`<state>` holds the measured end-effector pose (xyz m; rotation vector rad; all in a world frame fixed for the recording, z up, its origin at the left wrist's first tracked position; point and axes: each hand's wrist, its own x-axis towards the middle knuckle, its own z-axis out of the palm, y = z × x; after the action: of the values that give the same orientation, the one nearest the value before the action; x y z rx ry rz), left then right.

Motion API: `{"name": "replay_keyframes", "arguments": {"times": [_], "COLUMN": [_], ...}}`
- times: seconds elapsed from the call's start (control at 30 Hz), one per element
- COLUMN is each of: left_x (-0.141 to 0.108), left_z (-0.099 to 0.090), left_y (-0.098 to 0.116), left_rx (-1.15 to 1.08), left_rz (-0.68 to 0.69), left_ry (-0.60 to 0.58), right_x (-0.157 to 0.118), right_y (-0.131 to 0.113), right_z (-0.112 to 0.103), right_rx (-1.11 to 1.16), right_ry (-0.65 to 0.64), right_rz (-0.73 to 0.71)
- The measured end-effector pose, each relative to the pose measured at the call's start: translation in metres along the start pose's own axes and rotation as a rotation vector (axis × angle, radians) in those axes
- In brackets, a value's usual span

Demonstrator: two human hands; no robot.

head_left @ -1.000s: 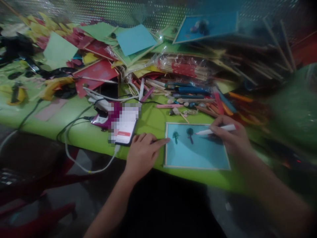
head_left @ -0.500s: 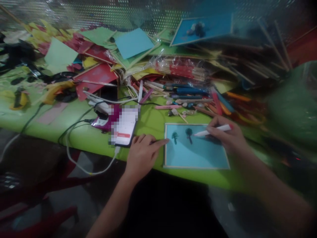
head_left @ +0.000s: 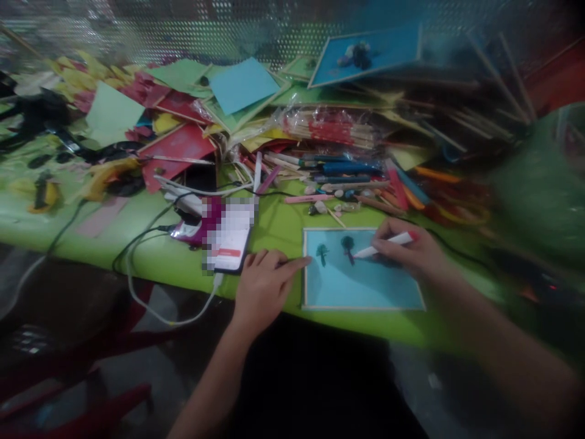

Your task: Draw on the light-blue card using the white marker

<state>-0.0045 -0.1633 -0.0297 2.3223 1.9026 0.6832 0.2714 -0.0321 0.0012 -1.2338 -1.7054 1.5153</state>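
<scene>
My right hand (head_left: 406,247) grips a white marker (head_left: 384,245) with a red end; its tip meets the blue card near the right tree's trunk. The light blue card (head_left: 365,286) has a pale stick border and lies near the table's front edge. Two small dark green trees are drawn on it, the right one (head_left: 348,247) with a purplish trunk. With its index finger stretched out to the card's left border, my left hand (head_left: 265,283) rests on the table and holds nothing; its other fingers are partly curled.
A phone (head_left: 231,244) with a white cable lies left of my left hand. Behind the card are pens (head_left: 351,167), stones and sticks. Coloured papers (head_left: 244,85), a yellow glue gun (head_left: 107,177) and a framed blue picture (head_left: 388,55) lie farther off.
My right hand has moved slightly left with the marker, and the tip has come down from beside the right tree to its trunk. My left hand is nearly unchanged.
</scene>
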Motion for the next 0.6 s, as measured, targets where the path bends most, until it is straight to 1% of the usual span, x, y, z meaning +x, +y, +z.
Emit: {"name": "replay_keyframes", "arguments": {"times": [0.2,0.3,0.37,0.47,0.6], "left_x": [-0.001,-0.001,0.000,0.000,0.000], "left_z": [0.000,0.000,0.000,0.000,-0.001], "left_y": [-0.002,-0.002,-0.002,-0.002,-0.001], "left_rx": [-0.009,-0.009,-0.007,-0.005,-0.001], "left_rz": [-0.008,-0.008,-0.007,-0.017,-0.035], "left_ry": [-0.018,-0.021,-0.023,-0.026,-0.015], "right_x": [0.000,0.000,0.001,0.002,0.005], "right_y": [0.001,0.000,-0.001,-0.003,-0.007], "right_z": [0.001,0.002,0.000,-0.005,-0.013], "right_rx": [0.042,0.044,0.083,0.238,0.462], "right_ry": [-0.001,-0.031,-0.037,0.021,0.187], "right_rz": [-0.003,-0.010,-0.028,-0.074,-0.128]}}
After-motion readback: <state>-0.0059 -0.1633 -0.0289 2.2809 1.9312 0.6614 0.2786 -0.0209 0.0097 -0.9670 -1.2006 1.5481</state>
